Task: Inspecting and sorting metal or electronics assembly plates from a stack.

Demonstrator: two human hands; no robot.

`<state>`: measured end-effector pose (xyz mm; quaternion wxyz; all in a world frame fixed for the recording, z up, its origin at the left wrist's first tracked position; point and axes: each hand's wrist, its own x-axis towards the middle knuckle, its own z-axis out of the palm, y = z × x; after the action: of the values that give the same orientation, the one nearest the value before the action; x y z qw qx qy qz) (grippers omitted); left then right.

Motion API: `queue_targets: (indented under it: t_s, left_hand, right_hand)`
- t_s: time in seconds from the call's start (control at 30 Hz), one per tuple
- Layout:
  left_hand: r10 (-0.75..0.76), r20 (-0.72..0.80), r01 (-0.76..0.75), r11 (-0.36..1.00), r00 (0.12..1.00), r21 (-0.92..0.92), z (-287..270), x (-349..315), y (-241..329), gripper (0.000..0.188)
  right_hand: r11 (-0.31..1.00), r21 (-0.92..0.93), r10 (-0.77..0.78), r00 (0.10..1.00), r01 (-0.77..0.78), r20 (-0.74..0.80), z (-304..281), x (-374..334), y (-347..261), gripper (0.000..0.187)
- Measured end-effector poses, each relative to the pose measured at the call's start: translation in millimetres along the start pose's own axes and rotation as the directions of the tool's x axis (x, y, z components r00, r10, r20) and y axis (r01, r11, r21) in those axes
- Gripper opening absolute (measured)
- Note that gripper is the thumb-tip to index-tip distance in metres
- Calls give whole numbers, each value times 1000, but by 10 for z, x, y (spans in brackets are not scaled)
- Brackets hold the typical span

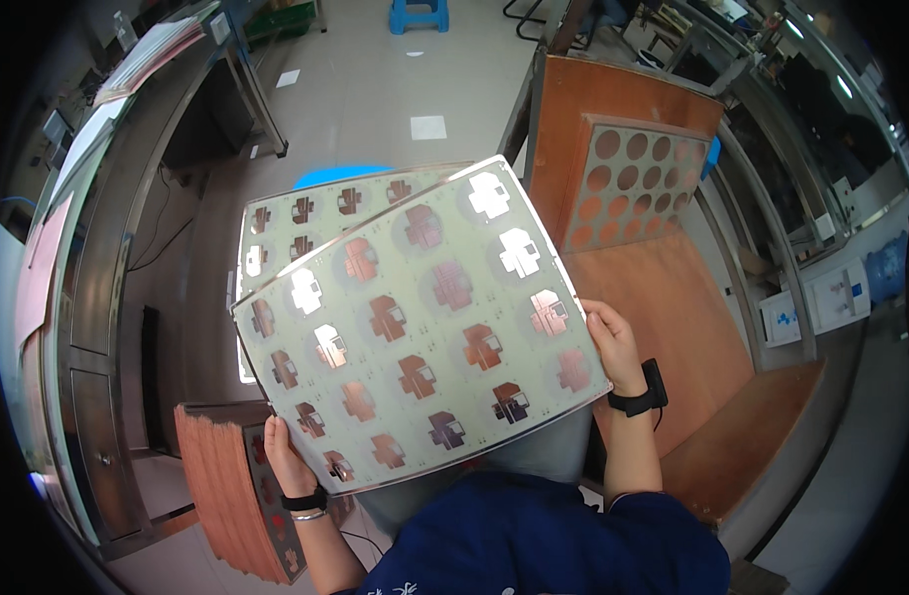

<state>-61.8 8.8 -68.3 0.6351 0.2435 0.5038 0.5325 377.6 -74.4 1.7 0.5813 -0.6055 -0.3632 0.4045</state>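
Head view shows me mid-inspection: my left hand [288, 464] and right hand [613, 342] each grip an edge of the top white panel [420, 322], held above the stool [330, 177], so I judge tilting it comes next.

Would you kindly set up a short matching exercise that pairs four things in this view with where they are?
1. top white panel
2. perforated copper sheet
3. blue stool
4. stack of brown boards

A. far up the floor
B. held at two edges by left hand and right hand
C. lower left, beside the left wrist
D. leaning on the wooden board, right

Pairs: 1-B, 2-D, 3-A, 4-C
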Motion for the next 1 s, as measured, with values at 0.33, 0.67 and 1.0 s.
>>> queue_targets:
  t_s: [0.33,0.67,1.0]
  left_hand:
    - [100,2,-100,995,995,-10,-65,17,-60,13]
    - [180,47,-179,984,983,-16,-119,55,-3,15]
    - [502,102,-466,849,859,-250,218,-186,507,14]
  right_hand:
    - [998,23,-62,998,61,9,-38,-45,-28,24]
    - [996,93,-10,999,7,34,-100,-56,-62,29]
    - [949,92,-305,952,302,26,-439,34,24,23]
